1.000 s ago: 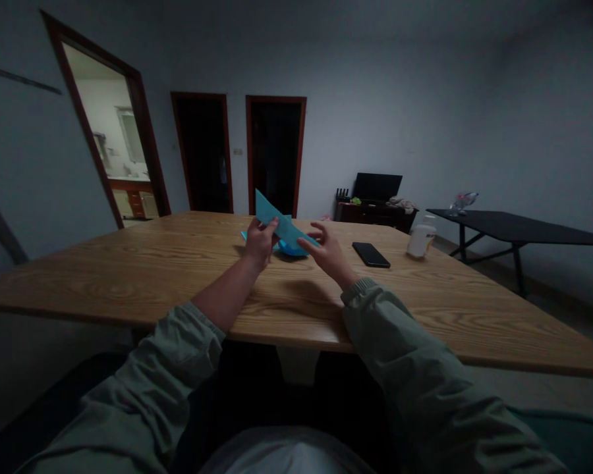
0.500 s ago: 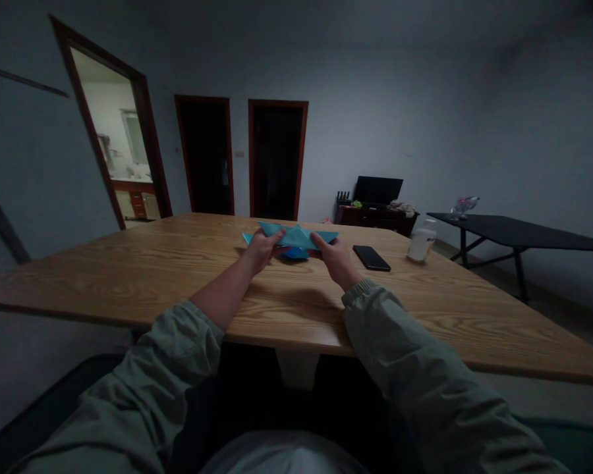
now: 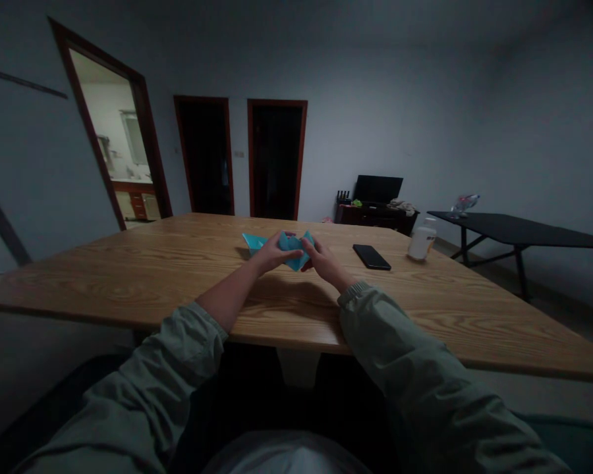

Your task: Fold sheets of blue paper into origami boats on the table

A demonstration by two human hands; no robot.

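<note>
A folded piece of blue paper [image 3: 292, 249] is held between both my hands just above the wooden table [image 3: 178, 276]. My left hand [image 3: 271, 255] pinches its left side, fingers closed on it. My right hand [image 3: 321, 260] grips its right side, fingers closed too. The paper is bent together between the hands, with a pointed flap sticking up at the right. Another piece of blue paper [image 3: 254, 242] lies flat on the table just behind my left hand. Both forearms stretch over the near table edge in grey-green sleeves.
A black phone [image 3: 371, 257] lies on the table right of my hands. A white bottle [image 3: 422, 241] stands further right near the table's edge. A black side table [image 3: 524, 230] stands at the right. Dark doorways and a lit doorway are in the back wall.
The blue paper came down from a raised, tilted hold to a flat spread between both hands, then my hands moved together and the paper folded inwards between them.
</note>
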